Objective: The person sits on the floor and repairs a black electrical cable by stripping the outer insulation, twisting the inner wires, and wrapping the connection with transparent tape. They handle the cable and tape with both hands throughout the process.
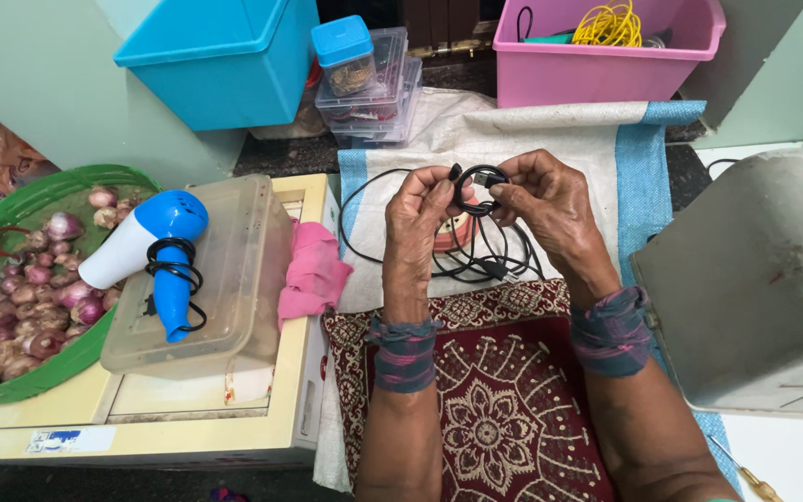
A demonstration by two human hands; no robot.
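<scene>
At centre frame I see my left hand (423, 206) and right hand (543, 200) both pinching one black cable (476, 244), its loop held between the fingertips. I count one blue-and-white hair dryer (151, 246) on one clear box (234, 279) at left, two tubs above: one blue (220, 60), one pink (597, 65).

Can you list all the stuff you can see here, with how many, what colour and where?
cable: one, black, partly coiled, held up over the white sack
white sack: one, white with blue edge, spread under the hands
patterned cloth: one, dark red and cream, under the forearms
hair dryer: one, blue and white, black cord wrapped, on the clear lidded box
clear lidded box: one, see-through, left of centre
pink cloth: one, beside that box
onions: many, purple, in the green tray
green tray: one, far left
blue bin: one, top left
pink tub: one, top right, yellow wire inside
small clear containers: a stack, top centre
left hand: holding the cable
right hand: holding the cable
</scene>
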